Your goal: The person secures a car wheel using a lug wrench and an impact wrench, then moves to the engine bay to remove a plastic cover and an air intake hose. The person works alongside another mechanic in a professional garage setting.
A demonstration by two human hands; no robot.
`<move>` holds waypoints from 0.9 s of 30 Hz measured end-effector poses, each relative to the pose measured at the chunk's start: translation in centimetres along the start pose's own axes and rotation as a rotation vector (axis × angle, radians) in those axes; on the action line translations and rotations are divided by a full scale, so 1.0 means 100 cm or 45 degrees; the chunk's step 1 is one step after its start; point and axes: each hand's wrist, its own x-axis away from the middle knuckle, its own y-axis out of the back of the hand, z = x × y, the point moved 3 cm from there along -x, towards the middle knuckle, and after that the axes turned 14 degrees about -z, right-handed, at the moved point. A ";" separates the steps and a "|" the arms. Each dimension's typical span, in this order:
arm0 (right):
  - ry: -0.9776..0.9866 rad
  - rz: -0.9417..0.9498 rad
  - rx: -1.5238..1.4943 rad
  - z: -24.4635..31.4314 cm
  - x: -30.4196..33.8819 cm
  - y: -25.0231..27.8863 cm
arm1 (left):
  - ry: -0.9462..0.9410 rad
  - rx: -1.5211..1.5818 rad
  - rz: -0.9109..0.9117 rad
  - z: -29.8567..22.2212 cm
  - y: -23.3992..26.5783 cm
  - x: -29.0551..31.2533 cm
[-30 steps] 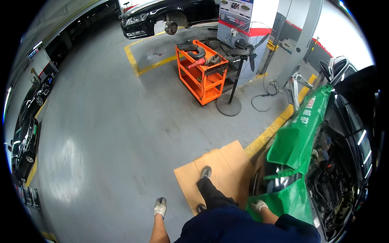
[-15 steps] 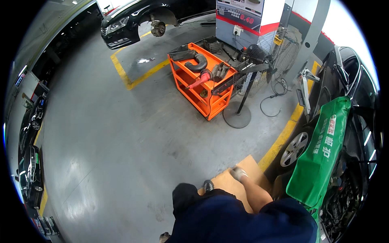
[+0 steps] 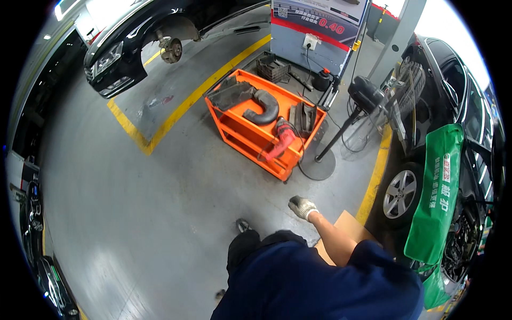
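Observation:
My right hand (image 3: 302, 207), in a pale knit glove with a dark coating, hangs out over the grey floor. Its fingers look curled together, and nothing shows in them. It is nearest to the orange tool cart (image 3: 245, 143), but apart from it. Across the cart's top lie a red power tool (image 3: 282, 140) with a dark cord, a curved black hose (image 3: 265, 106) and dark plastic parts (image 3: 229, 94). A small bit of what looks like my gloved left hand (image 3: 220, 294) shows beside my dark blue shirt; its fingers are hidden.
A stand fan (image 3: 341, 130) is right of the cart, its cable on the floor. To the right, a car carries a green cover (image 3: 434, 194) over its fender, above a wheel (image 3: 400, 194). Cardboard (image 3: 349, 226) lies by my right arm. A black car (image 3: 114, 61) lacks its front wheel.
My right hand has moved forward from over the cardboard to over the bare floor. My view has shifted, and the cart appears closer. Less of the cardboard shows.

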 end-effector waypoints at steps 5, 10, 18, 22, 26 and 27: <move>-0.172 -0.293 -0.259 0.063 -0.063 0.035 | -0.157 0.463 -0.197 -0.167 0.149 -0.201; -0.203 -0.537 -0.567 0.085 -0.197 0.050 | -0.256 0.586 -0.272 -0.363 0.231 -0.286; -0.194 -0.894 -0.561 0.132 -0.496 0.114 | -0.448 -0.575 -0.214 -0.436 0.181 -0.305; -0.311 -0.822 -0.490 0.156 -0.653 0.140 | -0.193 -0.646 -0.035 -0.460 0.177 -0.260; -0.337 -0.861 -0.363 0.142 -0.776 0.155 | -0.139 -0.478 -0.062 -0.503 0.201 -0.259; -0.437 -0.683 -0.253 0.140 -0.793 0.153 | -0.125 -0.421 -0.063 -0.510 0.205 -0.262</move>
